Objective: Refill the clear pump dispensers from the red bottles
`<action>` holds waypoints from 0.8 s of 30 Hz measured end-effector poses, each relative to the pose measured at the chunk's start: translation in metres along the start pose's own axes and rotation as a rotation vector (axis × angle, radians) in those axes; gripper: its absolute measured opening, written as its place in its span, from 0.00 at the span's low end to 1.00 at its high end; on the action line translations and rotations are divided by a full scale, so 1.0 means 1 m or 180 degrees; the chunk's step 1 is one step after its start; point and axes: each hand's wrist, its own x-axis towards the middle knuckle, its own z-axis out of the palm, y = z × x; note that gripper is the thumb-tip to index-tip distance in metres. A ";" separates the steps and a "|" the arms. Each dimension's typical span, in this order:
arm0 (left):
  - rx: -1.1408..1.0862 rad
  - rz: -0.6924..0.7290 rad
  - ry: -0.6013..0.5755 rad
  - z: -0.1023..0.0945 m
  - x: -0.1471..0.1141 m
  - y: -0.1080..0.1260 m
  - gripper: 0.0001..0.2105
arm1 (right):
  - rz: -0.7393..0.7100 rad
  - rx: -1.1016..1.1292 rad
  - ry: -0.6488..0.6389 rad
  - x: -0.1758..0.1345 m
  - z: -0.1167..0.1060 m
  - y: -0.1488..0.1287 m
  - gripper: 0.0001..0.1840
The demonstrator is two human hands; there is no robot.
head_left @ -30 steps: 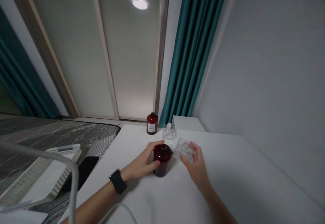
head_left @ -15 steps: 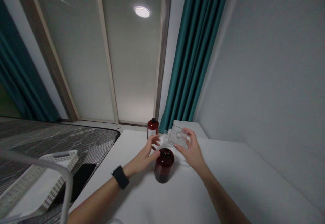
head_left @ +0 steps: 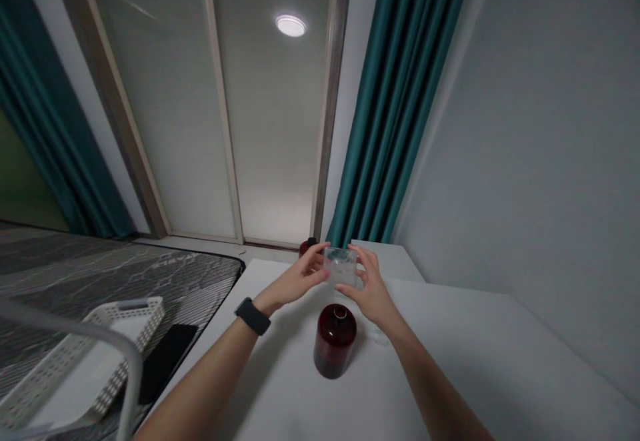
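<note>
Between my two hands, above the table, is a clear, see-through box-like container [head_left: 341,269]. My left hand [head_left: 300,278], with a dark watch on its wrist, is closed on the left side of it. On the opposite side my right hand [head_left: 369,290] grips it, thumb low and fingers near the top. Just below and in front stands a dark red-brown bottle [head_left: 335,342], upright, its neck uncapped. A second red-brown bottle [head_left: 306,246] with a black cap is behind my left hand and mostly hidden by it.
A clear object [head_left: 377,336] lies on the white table [head_left: 285,394], partly behind my right forearm. To the left are a white perforated basket [head_left: 150,321], a flat black object [head_left: 167,361] and a blurred grey curved bar [head_left: 113,335]. A white box-shaped surface [head_left: 393,261] adjoins the back.
My left hand has moved from beside the open bottle up to the clear container and taken hold of its left side. The container has turned more level. The view has shifted slightly.
</note>
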 end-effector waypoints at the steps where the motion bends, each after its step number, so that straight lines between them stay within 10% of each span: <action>1: 0.0014 0.0029 -0.0012 0.000 0.000 0.000 0.30 | 0.0011 0.0008 -0.0052 -0.001 -0.001 -0.001 0.38; 7: 0.0355 0.0126 -0.0008 -0.001 -0.003 0.007 0.27 | -0.0002 0.0075 -0.0632 -0.010 -0.013 -0.012 0.37; 24: 0.1168 0.0558 -0.0420 0.003 -0.013 0.042 0.29 | 0.0156 0.0293 -0.0366 -0.015 -0.022 -0.029 0.34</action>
